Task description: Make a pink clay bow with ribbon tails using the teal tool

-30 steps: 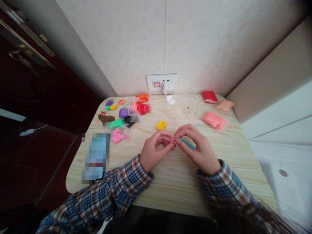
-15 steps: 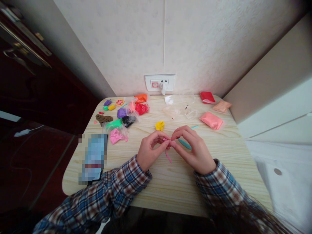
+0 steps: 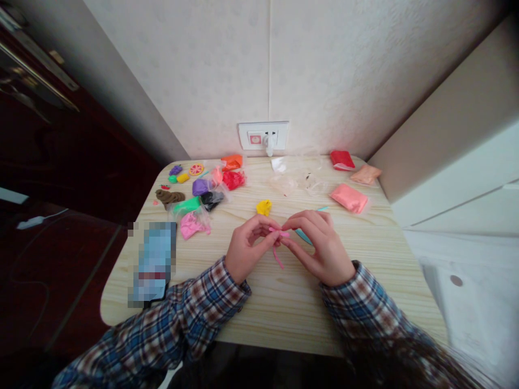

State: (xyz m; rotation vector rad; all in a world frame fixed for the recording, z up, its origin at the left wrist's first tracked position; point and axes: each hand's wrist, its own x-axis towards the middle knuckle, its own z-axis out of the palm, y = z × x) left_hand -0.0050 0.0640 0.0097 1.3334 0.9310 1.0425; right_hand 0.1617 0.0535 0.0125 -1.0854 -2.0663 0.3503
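A thin strip of pink modelling clay (image 3: 279, 233) is held above the middle of the table, one narrow tail of it hanging down. My left hand (image 3: 246, 246) pinches it between thumb and fingers. At the strip's right end, the thumb and forefinger tips of my right hand (image 3: 322, 246) close around it. Partly hidden beneath my right hand lies a flat teal clay tool (image 3: 303, 236). Just beyond my fingers sits a lump of yellow clay (image 3: 263, 207).
Bags of coloured clay, including pink (image 3: 192, 224), green (image 3: 187, 206) and red (image 3: 234, 180), crowd the back left near a coiled brown clay piece (image 3: 170, 196). A phone (image 3: 154, 262) lies at left. Salmon clay (image 3: 349, 198) is at back right. A wall socket (image 3: 263, 136) holds a plug.
My right fingertips have spread slightly around the pink strip's end, showing more of it. The whole view has shifted a little; both hands stay at about the same place over the table.
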